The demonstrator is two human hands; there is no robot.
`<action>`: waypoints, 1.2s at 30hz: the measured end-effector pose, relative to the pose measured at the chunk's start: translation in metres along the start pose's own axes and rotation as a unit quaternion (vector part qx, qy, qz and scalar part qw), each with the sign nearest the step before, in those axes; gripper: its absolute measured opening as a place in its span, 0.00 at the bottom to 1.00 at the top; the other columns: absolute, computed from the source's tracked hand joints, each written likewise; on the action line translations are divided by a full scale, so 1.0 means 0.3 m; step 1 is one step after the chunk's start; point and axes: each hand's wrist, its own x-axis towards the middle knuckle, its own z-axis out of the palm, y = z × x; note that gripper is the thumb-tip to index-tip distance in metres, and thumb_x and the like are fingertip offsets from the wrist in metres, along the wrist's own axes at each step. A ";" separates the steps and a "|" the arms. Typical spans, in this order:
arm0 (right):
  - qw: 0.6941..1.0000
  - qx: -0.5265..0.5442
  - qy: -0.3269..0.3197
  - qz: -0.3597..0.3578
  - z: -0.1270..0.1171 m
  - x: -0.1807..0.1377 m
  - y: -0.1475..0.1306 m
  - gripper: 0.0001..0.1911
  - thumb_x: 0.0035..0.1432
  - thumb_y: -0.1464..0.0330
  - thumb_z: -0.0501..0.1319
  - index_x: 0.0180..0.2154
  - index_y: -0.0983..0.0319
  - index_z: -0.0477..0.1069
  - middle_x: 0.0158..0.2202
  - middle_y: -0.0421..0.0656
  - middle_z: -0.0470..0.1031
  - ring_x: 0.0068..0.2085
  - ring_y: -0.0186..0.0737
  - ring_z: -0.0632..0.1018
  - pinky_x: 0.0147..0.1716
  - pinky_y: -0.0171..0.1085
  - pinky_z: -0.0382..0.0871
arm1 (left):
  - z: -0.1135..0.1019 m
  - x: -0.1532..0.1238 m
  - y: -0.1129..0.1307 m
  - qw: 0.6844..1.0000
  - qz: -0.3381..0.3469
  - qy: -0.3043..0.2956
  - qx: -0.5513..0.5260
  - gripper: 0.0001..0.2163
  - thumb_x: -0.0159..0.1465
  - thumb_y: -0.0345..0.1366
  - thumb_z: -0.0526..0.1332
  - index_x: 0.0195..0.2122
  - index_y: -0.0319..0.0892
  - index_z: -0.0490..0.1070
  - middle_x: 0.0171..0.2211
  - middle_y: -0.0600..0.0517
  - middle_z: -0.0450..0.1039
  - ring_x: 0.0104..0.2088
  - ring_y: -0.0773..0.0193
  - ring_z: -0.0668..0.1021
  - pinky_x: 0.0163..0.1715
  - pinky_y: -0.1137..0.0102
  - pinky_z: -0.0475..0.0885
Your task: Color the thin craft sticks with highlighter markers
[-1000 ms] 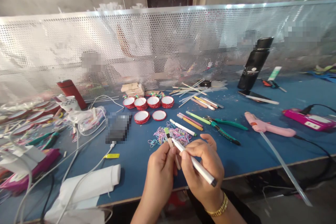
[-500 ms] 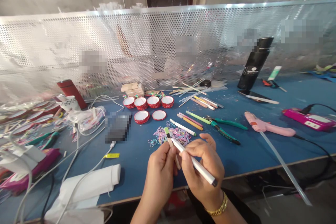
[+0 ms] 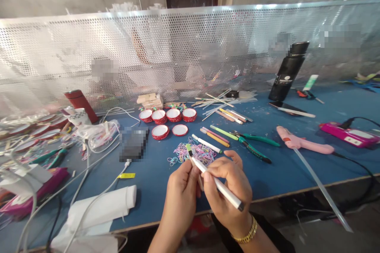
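Pinching the wooden stick [image 3: 190, 153] in your left hand [image 3: 183, 182], you've shifted the marker [image 3: 224, 189], clasped in your right hand [image 3: 235, 177], across it, seemingly inking.

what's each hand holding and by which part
Your left hand pinches a flat pale green-tipped stick near its middle; your right hand grips a white cylindrical marker by its front half.

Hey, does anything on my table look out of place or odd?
Yes, one thing: at the right, the long clear glue stick extending from the pink glue gun juts past the front edge of the table, so it could perhaps get knocked.
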 end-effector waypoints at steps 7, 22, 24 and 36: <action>0.999 -0.020 0.019 0.016 0.000 -0.009 0.007 0.07 0.60 0.76 0.60 0.33 0.59 0.65 0.26 0.35 0.74 0.29 0.35 0.77 0.57 0.53 0.61 | 0.000 0.001 -0.006 1.000 0.006 0.004 0.009 0.17 0.70 0.47 0.57 0.27 0.42 0.66 0.19 0.58 0.62 0.21 0.70 0.64 0.22 0.75 0.57; 1.000 -0.007 0.013 0.009 0.001 -0.005 0.004 0.07 0.60 0.76 0.60 0.34 0.59 0.66 0.27 0.36 0.76 0.30 0.35 0.78 0.57 0.52 0.61 | 0.000 0.002 -0.001 1.000 0.002 -0.007 0.015 0.18 0.71 0.48 0.56 0.28 0.42 0.64 0.20 0.58 0.61 0.22 0.70 0.63 0.23 0.74 0.57; 1.000 0.005 0.002 0.001 0.000 -0.002 0.001 0.07 0.60 0.77 0.60 0.34 0.60 0.66 0.27 0.36 0.76 0.30 0.35 0.78 0.56 0.51 0.61 | 0.001 0.001 0.001 1.000 0.007 -0.006 0.019 0.18 0.71 0.48 0.56 0.27 0.42 0.63 0.21 0.58 0.61 0.23 0.69 0.64 0.24 0.74 0.58; 1.000 0.003 0.001 0.001 0.002 -0.004 0.005 0.07 0.60 0.77 0.60 0.34 0.60 0.66 0.27 0.37 0.76 0.31 0.36 0.79 0.56 0.52 0.61 | 0.002 0.002 -0.005 1.000 0.008 -0.007 0.021 0.18 0.71 0.48 0.55 0.28 0.42 0.63 0.21 0.57 0.61 0.23 0.69 0.64 0.24 0.74 0.58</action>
